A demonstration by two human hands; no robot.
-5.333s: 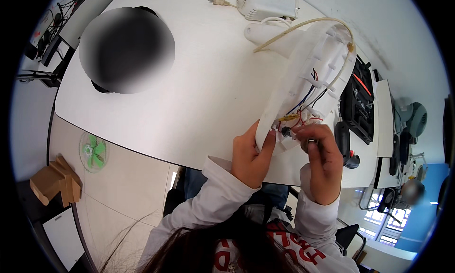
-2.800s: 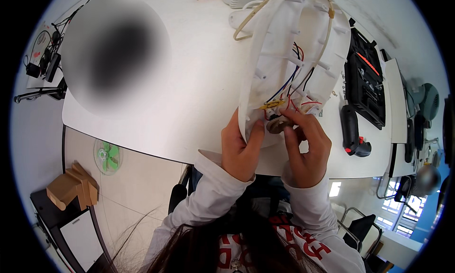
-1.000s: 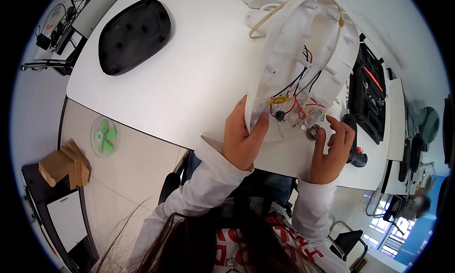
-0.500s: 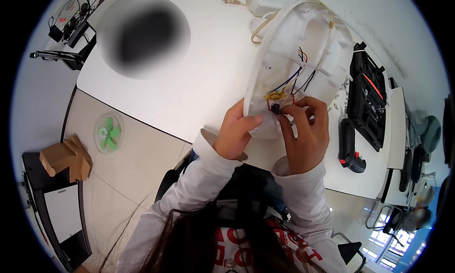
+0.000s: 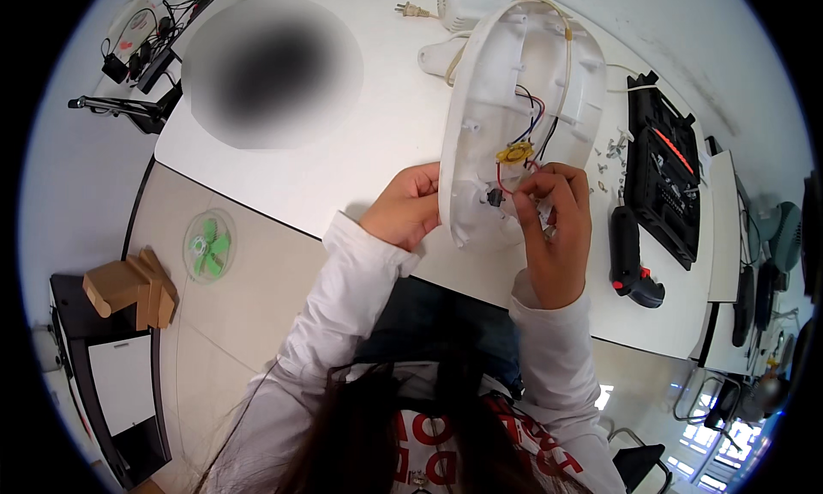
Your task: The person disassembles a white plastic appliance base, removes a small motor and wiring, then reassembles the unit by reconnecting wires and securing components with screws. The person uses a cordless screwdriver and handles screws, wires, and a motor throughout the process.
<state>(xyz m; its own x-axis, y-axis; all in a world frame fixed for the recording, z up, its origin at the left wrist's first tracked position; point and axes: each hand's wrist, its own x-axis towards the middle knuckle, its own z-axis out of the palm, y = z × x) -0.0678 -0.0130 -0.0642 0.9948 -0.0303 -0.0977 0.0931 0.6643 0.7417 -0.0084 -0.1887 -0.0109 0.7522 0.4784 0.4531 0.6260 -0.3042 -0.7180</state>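
A long white plastic housing (image 5: 459, 142) stands tilted over the table's near side, its hollow inside facing me. My left hand (image 5: 399, 209) grips its left rim, fingers partly hidden behind the edge. Inside are a yellow round coil-like part (image 5: 515, 153), blue, black and red wires, and a small black component (image 5: 495, 198) near the lower end. My right hand (image 5: 557, 228) reaches into the lower right of the housing, thumb and fingers pinched on a thin red wire (image 5: 500, 178). A pale cord (image 5: 566, 74) runs along the upper inside.
Right of the housing lie loose screws (image 5: 612, 147), an open black tool case (image 5: 660, 172) and a black cordless screwdriver (image 5: 626, 245). A white appliance part (image 5: 480, 3) and a two-pin plug (image 5: 415, 10) lie at the back. A green-bladed fan part (image 5: 208, 247) rests on the floor.
The housing has turned more upright and its upper end has shifted left. My left thumb has left the inside, and that hand has moved left along the rim. My right fingers have moved off the black component.
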